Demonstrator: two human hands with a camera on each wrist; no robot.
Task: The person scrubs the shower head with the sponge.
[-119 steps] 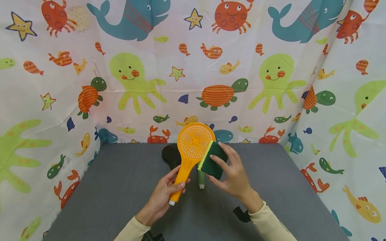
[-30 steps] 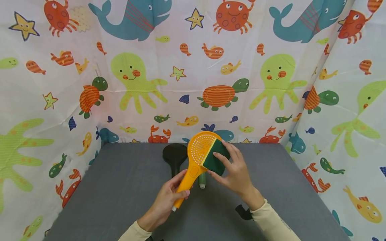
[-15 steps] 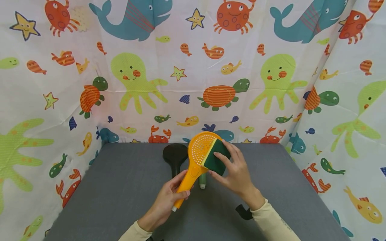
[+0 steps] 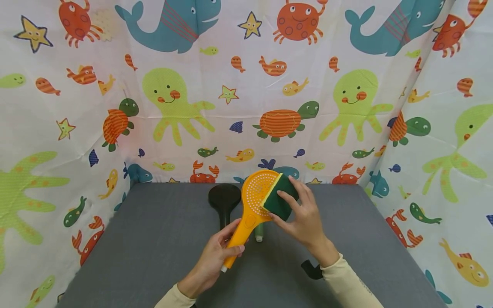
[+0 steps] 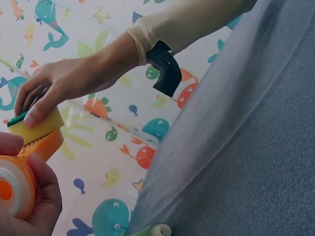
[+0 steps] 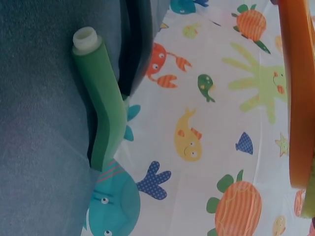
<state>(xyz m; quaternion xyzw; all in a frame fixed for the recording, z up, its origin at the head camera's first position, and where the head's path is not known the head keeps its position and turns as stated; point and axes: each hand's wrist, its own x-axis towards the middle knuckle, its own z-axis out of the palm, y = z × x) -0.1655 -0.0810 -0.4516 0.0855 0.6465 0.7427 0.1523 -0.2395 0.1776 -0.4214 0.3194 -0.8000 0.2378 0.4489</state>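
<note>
My left hand grips the handle of an orange shower head, held tilted above the table with its perforated face up. In my right hand is a sponge, dark green on one side and yellow on the other, pinched between thumb and fingers. The sponge's yellow side lies against the right part of the perforated face and hides some of its holes. From the left wrist view, the sponge also touches the shower head. Only the edge of the shower head shows in the right wrist view.
On the grey table behind my hands lies a black shower head. A green shower-head-like handle with a white threaded end rests beside it, mostly hidden in the head view. A curtain printed with sea animals surrounds the table.
Since the first frame, the shower head has moved slightly right and down, with the sponge moving further over its face. In the last half second, the sponge shifts slightly up and right.
</note>
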